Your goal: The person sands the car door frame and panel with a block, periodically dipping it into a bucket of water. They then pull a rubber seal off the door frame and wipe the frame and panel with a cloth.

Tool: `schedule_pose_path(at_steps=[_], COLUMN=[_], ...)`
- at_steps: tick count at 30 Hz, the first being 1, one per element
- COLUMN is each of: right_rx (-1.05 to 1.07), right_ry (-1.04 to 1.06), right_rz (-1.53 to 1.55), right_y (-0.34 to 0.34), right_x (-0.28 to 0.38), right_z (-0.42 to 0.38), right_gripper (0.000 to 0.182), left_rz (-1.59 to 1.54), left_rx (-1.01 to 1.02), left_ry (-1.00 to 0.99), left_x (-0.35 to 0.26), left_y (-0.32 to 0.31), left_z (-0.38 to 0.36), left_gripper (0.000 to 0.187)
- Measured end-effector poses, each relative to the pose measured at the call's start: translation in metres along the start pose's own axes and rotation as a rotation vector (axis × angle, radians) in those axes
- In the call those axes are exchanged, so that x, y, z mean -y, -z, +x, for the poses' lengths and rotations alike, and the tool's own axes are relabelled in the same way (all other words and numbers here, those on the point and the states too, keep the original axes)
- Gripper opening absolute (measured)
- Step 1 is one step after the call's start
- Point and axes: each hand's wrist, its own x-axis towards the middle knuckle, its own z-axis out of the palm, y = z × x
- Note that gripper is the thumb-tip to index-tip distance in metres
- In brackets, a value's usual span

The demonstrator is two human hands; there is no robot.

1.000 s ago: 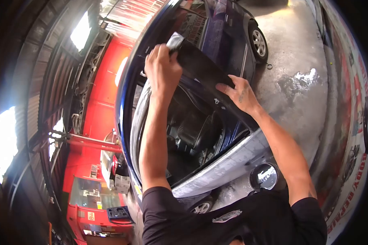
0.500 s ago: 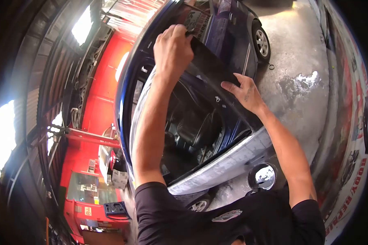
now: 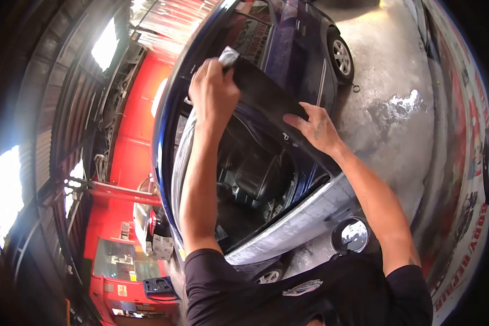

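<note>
Beside the red wall, the left hand has been drawn back, curled tightly, a silvery piece re-exposed in its apparent pinch, while by the right hand, thumb spread, hold unclear, the dark panel is touched over the blue car.

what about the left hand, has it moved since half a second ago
Yes: judged against the lettered car window, the left hand has moved away from it, down and left in the picture.
</note>
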Motion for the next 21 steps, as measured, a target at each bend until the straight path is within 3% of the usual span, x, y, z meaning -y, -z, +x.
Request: schedule_pose_path(at_steps=[3,8,13,15,17,21], right_rx=[0.046,0.015,0.043,0.088,-0.006,-0.023], right_ry=[-0.042,-0.025,-0.061,-0.108,-0.003,0.029], right_rz=[-0.033,0.027,-0.036,-0.06,0.0,-0.022], right_y=[0.004,-0.002,0.004,0.003,-0.001,-0.003], right_x=[0.022,0.009,0.021,0.018,0.009,0.007], right_z=[0.002,0.001,0.003,-0.001,0.0,0.002], right_gripper=[0.047,0.045,0.045,0.046,0.046,0.045], left_rz=[0.016,-0.088,0.021,0.012,-0.093,-0.046], left_rx=[-0.043,-0.039,-0.064,-0.031,-0.006,-0.078], left_ry=[-0.108,0.02,-0.205,-0.13,0.02,-0.071], left_x=[-0.014,0.008,-0.017,-0.003,0.008,-0.017], left_y=[-0.007,-0.001,-0.008,0.004,0.007,-0.01], left_z=[0.028,-0.012,0.034,0.01,-0.012,0.026], left_gripper=[0.017,0.019,0.017,0.017,0.019,0.02])
